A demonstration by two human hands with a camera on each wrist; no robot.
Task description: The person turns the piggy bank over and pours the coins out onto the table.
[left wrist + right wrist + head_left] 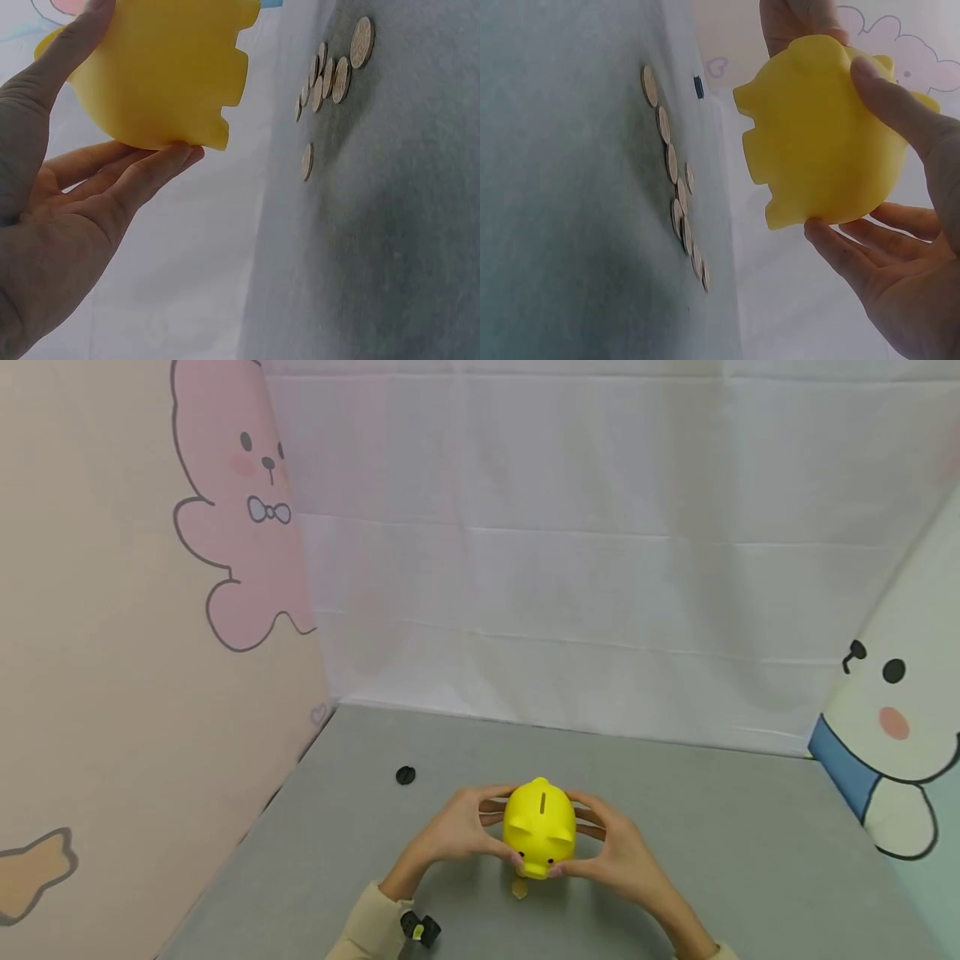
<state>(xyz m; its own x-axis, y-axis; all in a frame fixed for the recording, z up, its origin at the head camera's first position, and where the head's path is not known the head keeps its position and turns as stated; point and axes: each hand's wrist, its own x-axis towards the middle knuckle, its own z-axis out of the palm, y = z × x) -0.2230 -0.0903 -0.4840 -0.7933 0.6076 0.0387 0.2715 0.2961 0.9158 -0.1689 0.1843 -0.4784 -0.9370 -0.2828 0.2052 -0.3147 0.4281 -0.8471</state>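
A yellow piggy bank is held between both hands, its coin slot on top and its snout toward the person. My left hand grips its left side, thumb near the snout and fingers behind. On the other side my right hand grips it the same way. Both wrist views show the piggy bank raised off the table, feet pointing down. Under it lie several gold-coloured coins, some overlapping; in the head view a coin shows below the snout, most others being hidden.
A small round black plug lies on the grey table, beyond the left hand. A white cloth hangs along the back edge. Panels with cartoon animals stand left and right. A black device sits at the left sleeve.
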